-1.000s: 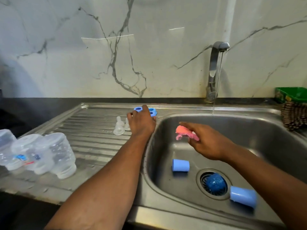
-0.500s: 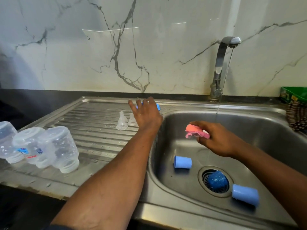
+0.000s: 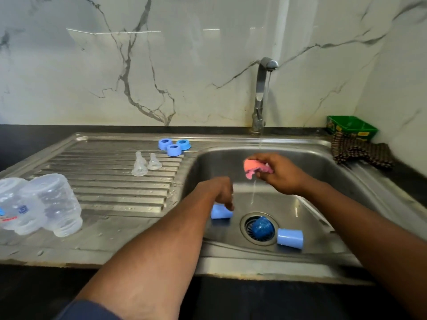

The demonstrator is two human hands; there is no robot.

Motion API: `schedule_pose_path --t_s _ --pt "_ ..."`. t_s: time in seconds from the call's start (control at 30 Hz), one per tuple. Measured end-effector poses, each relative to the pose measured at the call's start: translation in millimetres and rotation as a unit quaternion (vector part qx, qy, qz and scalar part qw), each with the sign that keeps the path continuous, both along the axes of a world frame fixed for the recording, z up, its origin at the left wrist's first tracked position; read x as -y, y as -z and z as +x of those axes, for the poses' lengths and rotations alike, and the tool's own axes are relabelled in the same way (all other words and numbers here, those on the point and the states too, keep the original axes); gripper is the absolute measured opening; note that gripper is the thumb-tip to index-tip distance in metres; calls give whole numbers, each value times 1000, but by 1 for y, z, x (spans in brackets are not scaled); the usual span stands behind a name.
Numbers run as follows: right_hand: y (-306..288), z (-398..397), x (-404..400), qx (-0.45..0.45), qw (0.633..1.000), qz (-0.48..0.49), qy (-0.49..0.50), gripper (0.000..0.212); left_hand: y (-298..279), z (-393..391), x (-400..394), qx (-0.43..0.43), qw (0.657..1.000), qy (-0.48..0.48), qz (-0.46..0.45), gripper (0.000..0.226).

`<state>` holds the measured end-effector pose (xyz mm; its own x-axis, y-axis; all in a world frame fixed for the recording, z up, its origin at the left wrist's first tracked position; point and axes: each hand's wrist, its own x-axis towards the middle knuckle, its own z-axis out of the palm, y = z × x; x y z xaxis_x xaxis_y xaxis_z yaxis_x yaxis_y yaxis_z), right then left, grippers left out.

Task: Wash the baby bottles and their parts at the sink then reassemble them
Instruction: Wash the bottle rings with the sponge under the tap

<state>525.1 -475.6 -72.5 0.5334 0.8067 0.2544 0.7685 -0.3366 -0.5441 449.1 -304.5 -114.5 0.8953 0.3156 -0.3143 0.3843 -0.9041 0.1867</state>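
Reaching down into the steel sink basin point(image 3: 323, 172), my left hand point(image 3: 216, 190) hangs over a light blue bottle cap point(image 3: 220, 212) lying on its side on the basin floor; the fingertips curl down onto its upper edge, but I cannot tell whether they have closed on it. My right hand point(image 3: 280, 173) clenches a pink sponge point(image 3: 253, 168) under the thin stream falling from the tap point(image 3: 262, 93), and water drips from the sponge. A second light blue bottle cap point(image 3: 290, 238) lies just right of the drain point(image 3: 248, 224), in which a dark blue stopper point(image 3: 262, 227) sits. On the ribbed draining board point(image 3: 111, 181), three blue screw rings point(image 3: 173, 145) cluster near the back edge, two clear teats point(image 3: 145, 163) stand just in front of them, and clear bottles point(image 3: 39, 204) stand mouth-down at the far left. A green tub point(image 3: 351, 128) and a chequered cloth point(image 3: 360, 152) rest at the right corner.
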Motion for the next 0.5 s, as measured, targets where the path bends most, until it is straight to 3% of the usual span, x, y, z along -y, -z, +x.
schedule_pose_path --t_s 0.13,0.33,0.5 --pt "9 -12 4 -27 1000 -1 -2 42 25 1 -5 -34 999 10 -33 68" --pt "16 -3 4 -49 998 43 14 46 36 5 -8 -102 992 49 64 76" --pt "18 11 12 -60 993 86 50 23 32 11 11 -113 983 97 104 65"
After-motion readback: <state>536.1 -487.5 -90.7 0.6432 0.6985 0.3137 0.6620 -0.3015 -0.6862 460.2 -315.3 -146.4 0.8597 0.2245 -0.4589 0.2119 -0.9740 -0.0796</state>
